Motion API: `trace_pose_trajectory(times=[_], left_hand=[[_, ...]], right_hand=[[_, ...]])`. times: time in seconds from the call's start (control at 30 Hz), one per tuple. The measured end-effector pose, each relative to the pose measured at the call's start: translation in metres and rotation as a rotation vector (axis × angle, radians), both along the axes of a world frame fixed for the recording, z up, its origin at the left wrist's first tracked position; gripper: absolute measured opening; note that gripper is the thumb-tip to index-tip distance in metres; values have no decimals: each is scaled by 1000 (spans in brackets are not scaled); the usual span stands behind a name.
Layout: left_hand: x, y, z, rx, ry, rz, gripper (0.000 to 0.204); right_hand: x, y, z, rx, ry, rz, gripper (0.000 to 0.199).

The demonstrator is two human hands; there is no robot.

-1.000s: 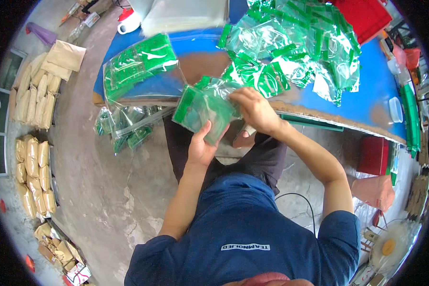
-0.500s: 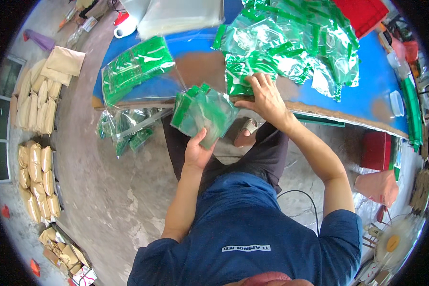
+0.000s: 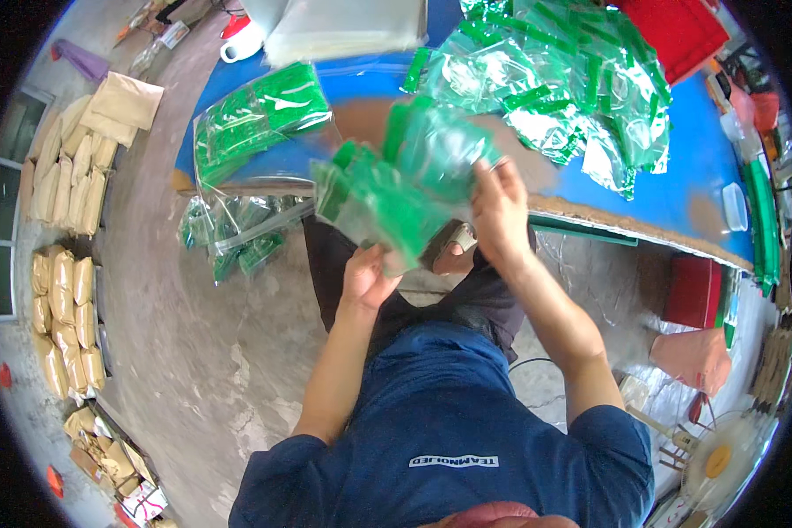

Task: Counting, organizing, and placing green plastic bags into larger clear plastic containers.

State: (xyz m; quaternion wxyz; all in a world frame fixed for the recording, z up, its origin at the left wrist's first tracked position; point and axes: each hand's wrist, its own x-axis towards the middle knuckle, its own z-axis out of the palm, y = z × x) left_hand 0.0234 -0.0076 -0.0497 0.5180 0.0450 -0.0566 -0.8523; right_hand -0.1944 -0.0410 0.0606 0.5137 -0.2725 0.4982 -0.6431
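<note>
My left hand [image 3: 371,277] grips the lower edge of a stack of clear and green plastic packets [image 3: 374,202] above my lap, in front of the table edge. Beside the stack, my right hand [image 3: 500,207] pinches another green and clear packet [image 3: 453,150] by its right side. This packet is smeared by motion and overlaps the top right of the stack. A big loose pile of similar packets [image 3: 554,75] covers the far right of the table. To the left lies a large clear bag [image 3: 260,119] filled with green packets.
The blue table [image 3: 704,176] has a worn brown front edge. Clear plastic sheets [image 3: 348,31], a white cup [image 3: 242,44] and a red cloth-like item [image 3: 678,35] sit toward its far side. Another packet bag [image 3: 246,229] hangs below the left edge. A fan [image 3: 717,458] stands at right.
My right hand has lifted a packet off the near edge of the pile and brought it left and nearer, against the stack. My left hand still holds the stack.
</note>
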Motion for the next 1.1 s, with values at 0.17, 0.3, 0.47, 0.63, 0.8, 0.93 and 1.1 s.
trace_pose_trajectory(times=[0.17,0.3,0.47,0.63,0.8,0.93,1.1], left_hand=[[-19,-8,52,52,-322,115,57],[-10,-1,61,-61,-510,220,54],[5,19,49,-54,-512,134,62],[-3,11,33,46,-333,94,58],[-11,-1,49,70,-405,112,49],[-12,1,33,47,-427,96,54],[-7,16,24,41,-428,8,62]], right_hand=[[12,15,-3,55,202,370,25],[-40,-73,17,-404,1262,216,35],[-69,-132,-21,-382,2028,297,62],[-26,-31,-6,-560,1676,465,39],[-43,-56,5,-640,1478,506,42],[-103,-136,-16,-603,1885,-21,43],[-108,-145,12,-164,2002,582,47]])
